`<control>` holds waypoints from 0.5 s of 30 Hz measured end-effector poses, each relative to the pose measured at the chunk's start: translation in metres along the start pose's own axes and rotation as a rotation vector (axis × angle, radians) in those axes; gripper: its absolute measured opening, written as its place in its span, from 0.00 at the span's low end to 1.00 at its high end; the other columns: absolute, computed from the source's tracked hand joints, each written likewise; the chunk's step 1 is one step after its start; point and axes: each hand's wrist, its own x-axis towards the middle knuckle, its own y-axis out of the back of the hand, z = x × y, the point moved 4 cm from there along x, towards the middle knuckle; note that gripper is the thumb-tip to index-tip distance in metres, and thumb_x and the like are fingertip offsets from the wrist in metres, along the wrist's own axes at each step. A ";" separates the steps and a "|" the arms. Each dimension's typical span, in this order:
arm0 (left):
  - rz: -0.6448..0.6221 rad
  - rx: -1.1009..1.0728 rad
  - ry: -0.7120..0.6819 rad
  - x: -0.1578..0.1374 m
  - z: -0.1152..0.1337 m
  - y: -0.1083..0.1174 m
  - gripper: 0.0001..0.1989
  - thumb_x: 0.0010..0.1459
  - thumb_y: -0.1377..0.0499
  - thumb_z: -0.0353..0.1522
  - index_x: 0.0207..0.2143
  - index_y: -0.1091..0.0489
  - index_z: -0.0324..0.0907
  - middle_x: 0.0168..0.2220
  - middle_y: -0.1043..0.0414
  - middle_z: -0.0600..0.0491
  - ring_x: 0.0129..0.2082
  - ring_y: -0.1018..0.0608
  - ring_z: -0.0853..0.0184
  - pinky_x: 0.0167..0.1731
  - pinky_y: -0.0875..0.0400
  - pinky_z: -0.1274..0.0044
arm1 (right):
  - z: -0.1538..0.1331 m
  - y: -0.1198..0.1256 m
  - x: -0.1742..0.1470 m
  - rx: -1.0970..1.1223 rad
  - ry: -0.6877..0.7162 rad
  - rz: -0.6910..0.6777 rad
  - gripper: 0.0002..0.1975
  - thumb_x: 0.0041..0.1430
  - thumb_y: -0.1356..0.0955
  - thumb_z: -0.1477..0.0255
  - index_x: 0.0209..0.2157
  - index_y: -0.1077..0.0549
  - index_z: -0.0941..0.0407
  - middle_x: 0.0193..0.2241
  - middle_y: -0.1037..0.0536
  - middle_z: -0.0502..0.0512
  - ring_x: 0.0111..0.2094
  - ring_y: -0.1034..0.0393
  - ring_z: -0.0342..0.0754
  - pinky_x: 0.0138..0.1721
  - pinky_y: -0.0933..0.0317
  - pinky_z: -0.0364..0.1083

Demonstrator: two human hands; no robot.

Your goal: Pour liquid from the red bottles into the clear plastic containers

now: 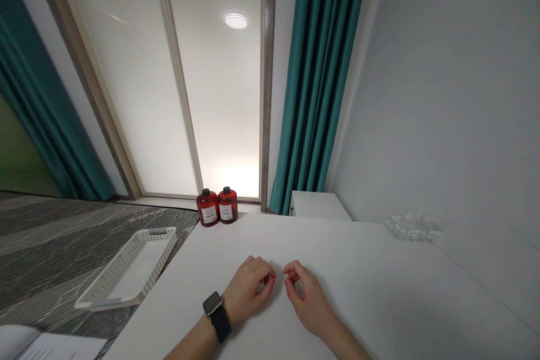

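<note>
My left hand point(252, 288) rests on the white table point(392, 298) with its fingers curled and the thumb drawn against the index finger. A dark smartwatch point(217, 315) is strapped round that wrist. Across a narrow gap, my right hand point(310, 299) is curled in much the same way, thumb tip close to the index finger. Neither hand shows anything in its grip. Beyond them, at the far left corner of the table, two red bottles point(208, 208) with black caps and white labels stand upright side by side.
A white perforated basket point(157, 261) lies left of the table, over the grey patterned surface point(37, 247). Open pages point(59, 347) show at the lower left. A clear glass-like object point(413, 227) sits at the right by the wall. Behind stands a white cabinet point(320, 205).
</note>
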 end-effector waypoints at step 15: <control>-0.240 -0.200 -0.025 0.141 0.038 -0.075 0.16 0.54 0.43 0.29 0.47 0.36 0.42 0.37 0.28 0.52 0.36 0.25 0.63 0.39 0.30 0.72 | 0.059 0.170 0.000 -0.428 0.119 0.332 0.14 0.54 0.38 0.80 0.40 0.29 0.53 0.37 0.25 0.54 0.42 0.30 0.51 0.46 0.35 0.49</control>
